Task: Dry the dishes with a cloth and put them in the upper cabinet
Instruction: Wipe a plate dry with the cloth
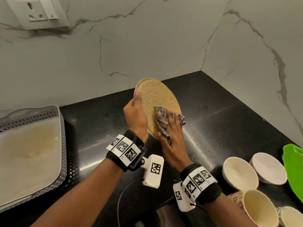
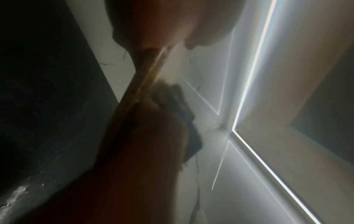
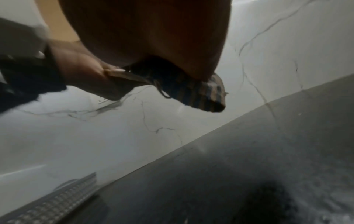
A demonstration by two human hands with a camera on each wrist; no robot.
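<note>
A round tan speckled plate (image 1: 157, 97) is held tilted on edge above the black counter. My left hand (image 1: 136, 112) grips its left rim, thumb on the face and fingers hidden behind. My right hand (image 1: 171, 136) holds a striped brown and purple cloth (image 1: 161, 122) and presses it against the plate's lower right face. The left wrist view shows the plate's rim (image 2: 145, 75) edge-on with the cloth (image 2: 178, 103) beside it. In the right wrist view the cloth (image 3: 201, 94) hangs bunched under my palm, next to the plate's edge (image 3: 122, 75).
A grey perforated basket (image 1: 63, 128) holding a beige tray stands at the left. Two pale bowls (image 1: 239, 171) (image 1: 268, 167), a green plate (image 1: 293, 167) and cream cups (image 1: 259, 208) crowd the right front. Marble walls meet in a corner behind the counter (image 1: 221, 120).
</note>
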